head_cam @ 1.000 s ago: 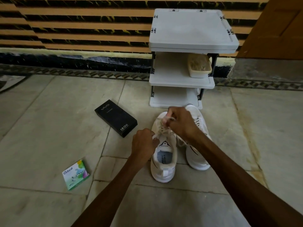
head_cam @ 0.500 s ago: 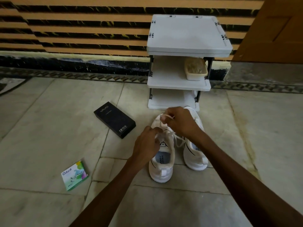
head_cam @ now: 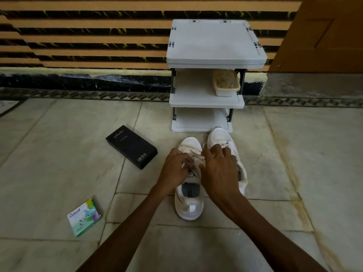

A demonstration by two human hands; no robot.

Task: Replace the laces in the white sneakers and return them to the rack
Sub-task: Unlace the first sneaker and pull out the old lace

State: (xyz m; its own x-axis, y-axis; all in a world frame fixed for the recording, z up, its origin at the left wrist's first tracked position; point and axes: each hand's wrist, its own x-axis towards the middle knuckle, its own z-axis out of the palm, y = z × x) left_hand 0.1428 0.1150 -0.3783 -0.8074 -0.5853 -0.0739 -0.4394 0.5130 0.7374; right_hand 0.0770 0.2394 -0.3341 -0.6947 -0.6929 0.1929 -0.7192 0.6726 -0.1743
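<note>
Two white sneakers stand side by side on the tiled floor, toes toward the white rack. The left sneaker lies under both my hands; the right sneaker sits a little farther ahead, its heel hidden by my right wrist. My left hand pinches the white lace over the left sneaker's tongue. My right hand holds the lace's other end, fingers curled over the eyelets. Where the lace runs beneath my fingers is hidden.
A black phone box lies on the floor left of the sneakers. A green and white freshener packet lies nearer me at the left. On the rack's middle shelf sits a cream tub. A wooden door stands at the right.
Both hands have come closer together over the left sneaker, and my right hand has dropped lower over the laces. The view has tilted so the rack sits lower in frame.
</note>
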